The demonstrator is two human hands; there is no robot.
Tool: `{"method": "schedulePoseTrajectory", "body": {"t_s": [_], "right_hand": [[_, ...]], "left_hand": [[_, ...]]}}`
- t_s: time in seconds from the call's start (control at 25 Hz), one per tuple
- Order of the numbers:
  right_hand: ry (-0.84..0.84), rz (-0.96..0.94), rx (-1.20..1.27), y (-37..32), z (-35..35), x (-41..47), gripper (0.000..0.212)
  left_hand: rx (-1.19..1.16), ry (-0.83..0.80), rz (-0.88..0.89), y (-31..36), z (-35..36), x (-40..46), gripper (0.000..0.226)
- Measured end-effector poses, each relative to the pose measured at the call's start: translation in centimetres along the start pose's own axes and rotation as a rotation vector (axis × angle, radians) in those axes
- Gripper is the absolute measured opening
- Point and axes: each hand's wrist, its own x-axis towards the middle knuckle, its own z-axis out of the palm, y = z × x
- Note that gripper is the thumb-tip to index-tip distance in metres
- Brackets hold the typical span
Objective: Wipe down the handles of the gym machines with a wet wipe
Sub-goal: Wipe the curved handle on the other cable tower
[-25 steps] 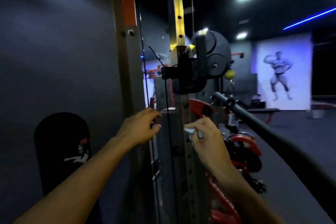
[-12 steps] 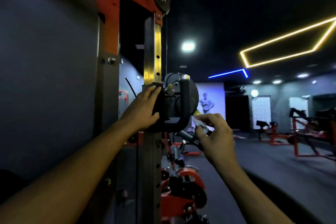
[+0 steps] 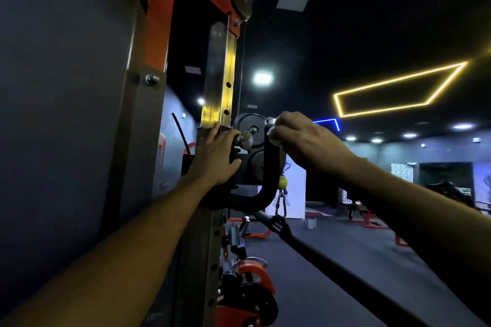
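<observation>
**Both hands on the cable-machine carriage**

We see the left hand (image 3: 216, 155) laid against the black sliding carriage (image 3: 247, 164) on the perforated upright (image 3: 216, 79), fingers loosely wrapped round its near edge beside a round metal knob (image 3: 245, 138). The right hand (image 3: 303, 138) grips a white wet wipe (image 3: 273, 137), clenched round it at the top of the black U-shaped handle (image 3: 265, 194) that curves out from under the carriage. Most of the wipe is hidden inside the fingers; only a pale corner shows.

Around this, an orange frame (image 3: 159, 21) runs up beside a grey wall panel (image 3: 66, 87), with a pulley wheel (image 3: 240, 2) at the top. Under the handle hang a yellow-green ball (image 3: 282, 182) and a metal carabiner (image 3: 281, 206), joined to a dark bar (image 3: 332, 257) that slants down to the right across the floor. Orange-and-black gear (image 3: 249, 289) sits low by the upright. A yellow light outline (image 3: 398, 93) glows on the dark ceiling, and red machines stand far off, blurred.
</observation>
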Motion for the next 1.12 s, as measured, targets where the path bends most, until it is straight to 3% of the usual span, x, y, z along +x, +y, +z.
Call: {"method": "schedulePoseTrajectory", "body": {"t_s": [0.12,0.28,0.44,0.56,0.68,0.8,0.96,1.12], "right_hand": [[-0.057,-0.167,-0.056,1.9,0.9,0.6,0.023],[-0.024,-0.305,0.015,3.7,1.8,0.1,0.033],[-0.006,-0.278,-0.032,4.9,1.6,2.3,0.028],[0.012,-0.117,0.106,4.6,1.7,4.7,0.023],[-0.125,0.159,0.407,5.3,0.7,6.6,0.021],[-0.248,0.244,0.585,6.1,0.3,7.3,0.013],[-0.236,0.412,0.713,6.2,1.1,6.6,0.011],[-0.071,0.699,1.167,4.7,1.5,3.9,0.020]], "left_hand": [[0.021,0.161,0.040,-1.0,2.3,0.3,0.060],[-0.026,0.341,0.064,-2.2,5.2,1.0,0.056],[-0.095,0.455,0.076,-2.6,6.5,1.1,0.053],[-0.125,0.476,0.078,-2.8,6.7,1.2,0.051],[-0.128,0.464,0.087,-2.6,6.7,1.1,0.052],[-0.136,0.486,0.101,-2.7,6.8,1.0,0.050],[-0.147,0.461,0.086,-2.9,6.8,1.1,0.054],[-0.134,0.474,0.088,-2.8,6.9,1.1,0.057]]}}
